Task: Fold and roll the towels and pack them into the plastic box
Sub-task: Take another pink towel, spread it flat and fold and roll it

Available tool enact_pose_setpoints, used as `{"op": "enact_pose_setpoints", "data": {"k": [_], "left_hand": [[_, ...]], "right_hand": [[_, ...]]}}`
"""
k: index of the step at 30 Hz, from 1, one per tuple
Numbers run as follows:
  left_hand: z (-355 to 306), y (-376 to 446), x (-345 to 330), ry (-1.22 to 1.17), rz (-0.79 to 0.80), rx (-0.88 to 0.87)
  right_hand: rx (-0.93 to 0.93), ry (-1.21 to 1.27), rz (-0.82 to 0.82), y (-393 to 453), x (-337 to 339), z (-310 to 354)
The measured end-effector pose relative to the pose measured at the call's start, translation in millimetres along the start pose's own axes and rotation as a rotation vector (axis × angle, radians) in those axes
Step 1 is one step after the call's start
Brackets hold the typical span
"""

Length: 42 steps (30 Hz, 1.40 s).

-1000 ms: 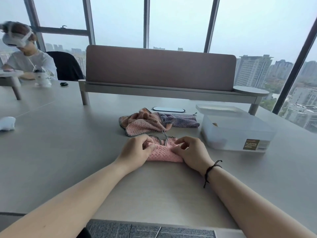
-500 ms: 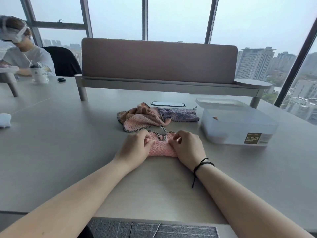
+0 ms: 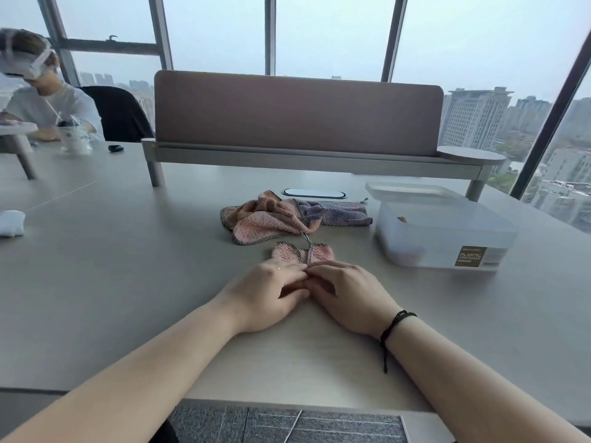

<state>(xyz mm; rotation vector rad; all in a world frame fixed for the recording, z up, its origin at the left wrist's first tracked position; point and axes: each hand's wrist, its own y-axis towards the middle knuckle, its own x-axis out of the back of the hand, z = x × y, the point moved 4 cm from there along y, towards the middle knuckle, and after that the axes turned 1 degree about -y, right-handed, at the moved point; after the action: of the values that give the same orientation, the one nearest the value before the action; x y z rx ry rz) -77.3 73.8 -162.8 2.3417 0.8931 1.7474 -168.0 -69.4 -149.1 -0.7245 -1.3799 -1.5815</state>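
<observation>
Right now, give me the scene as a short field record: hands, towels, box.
left hand: on the near part of the small pink towel, fingers curled on it
right hand: beside the left, fingertips meeting it on the same towel
pink towel in work: partly rolled or folded, far edge and hanging loop showing past the hands
loose towels: a crumpled pink one and a purple one, farther back on the table
plastic box: right of the towels, open, no towel seen inside
lid: behind the box
</observation>
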Motion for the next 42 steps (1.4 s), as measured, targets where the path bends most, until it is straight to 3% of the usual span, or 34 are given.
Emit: {"op": "enact_pose_setpoints", "data": {"k": [3,11,18,23,30,38,42], "left_hand": [[3,-3,-2,-0.074,0.061,0.07],[4,-5,11,-0.159,-0.061,0.192],[21,0,23,-0.307,-0.309,0.294],[30,11,22,-0.271,-0.326,0.395],[35,22,22,-0.148,-0.407,0.509],[49,31,10,0.097,-0.237,0.558],[50,31,5,0.032,-0.143,0.528]], "right_hand": [[-0.05,0.021,0.078,-3,-1,-5],[-0.061,-0.074,-0.029,-2,5,-7],[-0.345,0.314,-0.22,1,13,-26],[-0.469,0.384,-0.172,22,5,-42],[-0.519,0.302,-0.119,44,-4,-45],[-0.531,-0.038,-0.083,42,-9,-47],[-0.491,-0.028,-0.067,40,-12,-49]]}}
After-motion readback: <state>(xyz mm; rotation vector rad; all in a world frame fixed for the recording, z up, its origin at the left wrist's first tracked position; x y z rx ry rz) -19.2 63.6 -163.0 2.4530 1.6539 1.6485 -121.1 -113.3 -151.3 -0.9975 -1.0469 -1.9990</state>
